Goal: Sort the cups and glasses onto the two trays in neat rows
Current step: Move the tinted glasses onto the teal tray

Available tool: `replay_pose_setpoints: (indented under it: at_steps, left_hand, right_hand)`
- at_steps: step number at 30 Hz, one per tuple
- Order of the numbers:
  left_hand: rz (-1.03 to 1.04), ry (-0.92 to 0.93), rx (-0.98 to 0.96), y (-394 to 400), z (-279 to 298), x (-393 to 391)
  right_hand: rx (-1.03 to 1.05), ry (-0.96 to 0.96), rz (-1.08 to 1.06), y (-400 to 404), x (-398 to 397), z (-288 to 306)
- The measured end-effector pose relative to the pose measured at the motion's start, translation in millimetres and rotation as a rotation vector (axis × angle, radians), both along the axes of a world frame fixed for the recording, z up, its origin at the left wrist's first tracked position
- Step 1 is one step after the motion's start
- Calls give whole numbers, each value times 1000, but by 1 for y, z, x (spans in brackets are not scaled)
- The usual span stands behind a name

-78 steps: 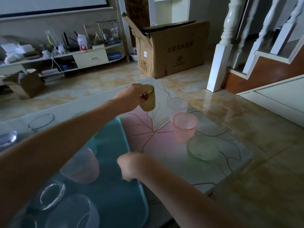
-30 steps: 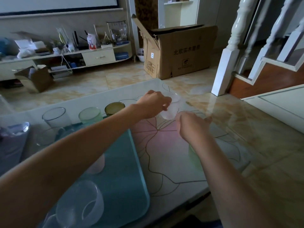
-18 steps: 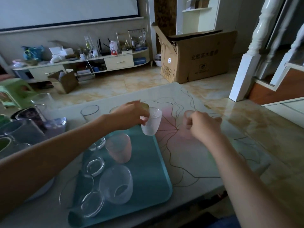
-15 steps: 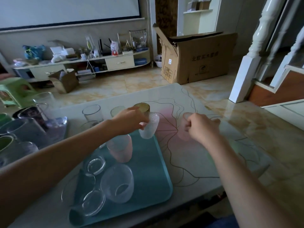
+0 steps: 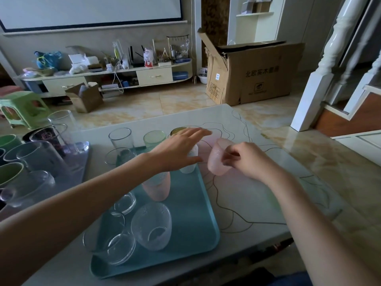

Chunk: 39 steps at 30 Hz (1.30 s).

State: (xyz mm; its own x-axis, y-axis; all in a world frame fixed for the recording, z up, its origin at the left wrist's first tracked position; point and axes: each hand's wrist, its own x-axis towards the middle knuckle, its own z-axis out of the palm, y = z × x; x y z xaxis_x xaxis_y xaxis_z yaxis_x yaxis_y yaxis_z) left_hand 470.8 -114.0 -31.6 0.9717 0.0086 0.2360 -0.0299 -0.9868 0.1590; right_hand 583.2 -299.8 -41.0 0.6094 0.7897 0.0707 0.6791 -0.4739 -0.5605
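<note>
glass-topped desk (image 5: pixel 243 195) w/ teal tray (image 5: pixel 191 230) at left. right hand (image 5: pixel 245 159) pinches tilted pink cup (image 5: pixel 217 159) just beside tray edge; left hand (image 5: pixel 181 149), fingers spread, hovers over frosted cup (image 5: pixel 188 162) on tray. risk: frosted cup could be knocked over by incoming pink cup or left hand.

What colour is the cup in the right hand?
Frosted pale pink cup, pinched at its rim by the right hand; the head view shows it.

Left hand (image 5: pixel 181 150): releases frosted white cup (image 5: pixel 188 162), fingers now spread | frosted white cup: now standing on teal tray (image 5: pixel 198 221) | Right hand (image 5: pixel 247 159): now lifts pink cup (image 5: pixel 217 159) off bench, tilted
</note>
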Motion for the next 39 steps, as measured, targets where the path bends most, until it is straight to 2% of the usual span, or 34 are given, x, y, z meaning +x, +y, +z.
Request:
replay_pose_setpoints:
  at_steps: [5,8,12,13,15,17,20,32,35,39]
  left_hand:
    - [-42,-2,66,-28,0,4]
    - [-42,-19,16,-33,-3,-5]
    - [33,3,85,-30,-7,-26]
    - [50,12,116,-28,-8,-32]
    - [76,15,146,-25,-11,-43]
    - [98,-2,143,-24,-13,-52]
    - [122,15,159,-24,-18,-62]
    - [242,182,47,-29,-22,-65]
    - [232,138,-62,-23,-15,-79]
    - [280,-123,-173,-6,-1,-118]
  right_hand:
    - [0,17,125,3,-14,5]
    - [64,19,158,-3,-19,14]
    - [286,-124,-70,-35,-2,32]
    - [264,-128,-143,-48,5,32]
    - [68,-115,-233,-71,15,25]
    - [-155,-109,-261,-87,17,11]
    - [-340,-70,-278,-100,11,-7]
    - [-451,-183,-202,-87,-7,-16]
    - [-401,-228,-222,-83,-7,-12]
    - [-135,-234,-93,-76,-26,10]
